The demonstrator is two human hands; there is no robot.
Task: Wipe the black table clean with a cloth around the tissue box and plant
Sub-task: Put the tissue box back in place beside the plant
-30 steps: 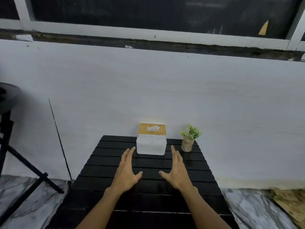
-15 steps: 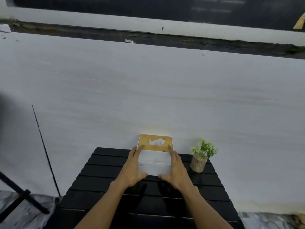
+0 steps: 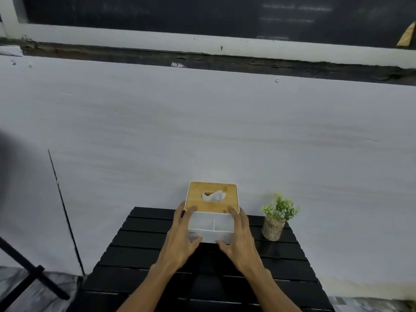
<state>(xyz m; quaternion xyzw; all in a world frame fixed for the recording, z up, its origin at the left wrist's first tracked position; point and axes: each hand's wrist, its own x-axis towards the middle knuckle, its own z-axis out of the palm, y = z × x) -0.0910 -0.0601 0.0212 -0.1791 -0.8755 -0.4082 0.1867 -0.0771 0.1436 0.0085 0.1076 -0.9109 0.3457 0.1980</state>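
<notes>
While pressed on both sides of the tissue box (image 3: pixel 211 218), left hand (image 3: pixel 180 238) and right hand (image 3: pixel 240 238) gripping it between them on the black table (image 3: pixel 139 255) — plant (image 3: pixel 275 218) just right of right hand.

1. Counter (image 3: pixel 139 255): black slats, slight sheen, looks like painted wood or plastic; cannot tell which.
2. Box (image 3: pixel 221 225): smooth white plastic body, matt.
3. Lid (image 3: pixel 200 192): light wood, smooth, visible grain.
4. Tissue (image 3: pixel 213 195): white paper, crumpled.
5. Plant (image 3: pixel 280 207): green leaves; pot (image 3: pixel 272 229) rough, speckled, bark-like.
6. Wall (image 3: pixel 202 131): matt white paint, streaky.
</notes>
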